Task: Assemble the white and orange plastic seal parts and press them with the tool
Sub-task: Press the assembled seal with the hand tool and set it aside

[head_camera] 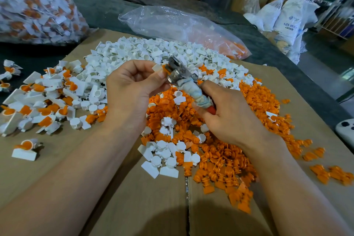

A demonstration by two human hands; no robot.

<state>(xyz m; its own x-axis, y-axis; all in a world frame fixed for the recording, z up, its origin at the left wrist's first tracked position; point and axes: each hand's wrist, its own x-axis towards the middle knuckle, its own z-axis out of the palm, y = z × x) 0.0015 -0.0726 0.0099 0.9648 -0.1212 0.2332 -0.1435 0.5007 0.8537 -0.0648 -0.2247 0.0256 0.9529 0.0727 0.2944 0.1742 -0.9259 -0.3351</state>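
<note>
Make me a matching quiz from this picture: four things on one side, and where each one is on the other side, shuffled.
Things:
1. loose white parts
2. loose orange parts
3. assembled seals
4. tool

Places:
A. gripped in the right hand
B. far middle of the cardboard
C. left side of the cardboard
D. near right of the cardboard

Pairs: 1-B, 2-D, 3-C, 4-A

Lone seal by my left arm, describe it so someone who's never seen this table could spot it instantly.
Start at the cardboard under everything. On its left side lies a heap of assembled seals; nearer the person than that heap, one seal lies alone. Unlike the rest it touches no other part: a white tag with an orange cup on top.
</note>
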